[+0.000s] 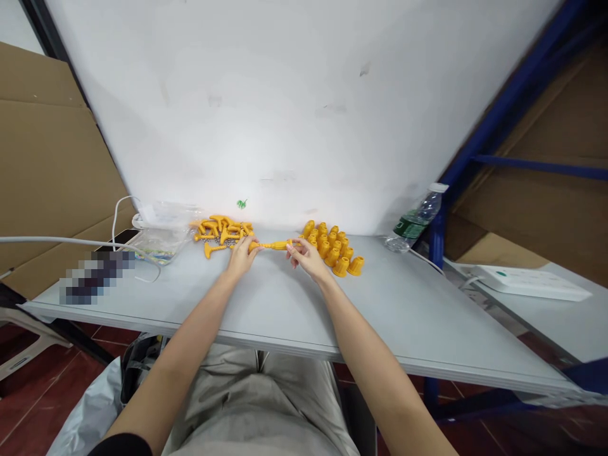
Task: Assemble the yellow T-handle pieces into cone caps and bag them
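Note:
A slim yellow plastic rod piece lies stretched between both hands above the grey table. My left hand pinches its left end, just in front of a pile of yellow T-shaped pieces. My right hand pinches the right end, beside a cluster of several upright yellow cone-shaped caps. Both forearms reach out over the table's near edge.
A clear plastic bag and a white power strip with cable lie at the left. A phone sits beside them. A water bottle lies at the right by a blue rack post. Another power strip rests on the neighbouring table.

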`<state>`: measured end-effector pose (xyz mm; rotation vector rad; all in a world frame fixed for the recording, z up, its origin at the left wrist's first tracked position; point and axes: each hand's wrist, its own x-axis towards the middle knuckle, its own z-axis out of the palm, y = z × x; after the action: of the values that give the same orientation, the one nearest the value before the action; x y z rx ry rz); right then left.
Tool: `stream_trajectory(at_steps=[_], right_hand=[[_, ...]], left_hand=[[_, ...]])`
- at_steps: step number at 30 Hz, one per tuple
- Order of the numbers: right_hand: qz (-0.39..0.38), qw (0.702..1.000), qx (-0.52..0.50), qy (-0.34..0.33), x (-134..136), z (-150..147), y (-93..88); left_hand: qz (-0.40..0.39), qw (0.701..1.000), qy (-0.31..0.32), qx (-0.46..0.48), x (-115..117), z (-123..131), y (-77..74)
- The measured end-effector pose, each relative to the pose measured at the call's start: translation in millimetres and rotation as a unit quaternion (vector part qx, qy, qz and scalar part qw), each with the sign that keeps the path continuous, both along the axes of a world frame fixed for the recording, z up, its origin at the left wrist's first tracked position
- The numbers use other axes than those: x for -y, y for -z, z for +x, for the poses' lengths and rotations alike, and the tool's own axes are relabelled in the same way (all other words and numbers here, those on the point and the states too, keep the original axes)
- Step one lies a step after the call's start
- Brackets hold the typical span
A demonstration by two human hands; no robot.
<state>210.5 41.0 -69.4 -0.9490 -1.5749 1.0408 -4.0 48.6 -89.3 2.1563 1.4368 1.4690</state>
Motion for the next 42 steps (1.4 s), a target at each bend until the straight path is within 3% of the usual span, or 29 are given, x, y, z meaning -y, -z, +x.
stream_trajectory(at_steps=[14, 18, 27, 42], right_hand=[[-0.08, 0.991, -0.011, 0.107, 10, -17, -10.0], [-0.083, 0.992, -0.012, 0.091, 9, -15, -11.6], [-0.038, 0.998, -0.02, -0.035, 6, 3, -7.6], [-0.017, 0.999, -0.023, -0.018, 3, -2, -0.8]], left_hand=[[0.014, 1.0, 0.009, 0.011, 1, 3, -1.5], [0.01, 1.0, 0.012, 0.012, 0, 1, -0.6], [0.018, 1.0, 0.01, -0.008, 0, -3, 0.6], [0.053, 0.998, 0.0, -0.019, 2, -2, 3.3]])
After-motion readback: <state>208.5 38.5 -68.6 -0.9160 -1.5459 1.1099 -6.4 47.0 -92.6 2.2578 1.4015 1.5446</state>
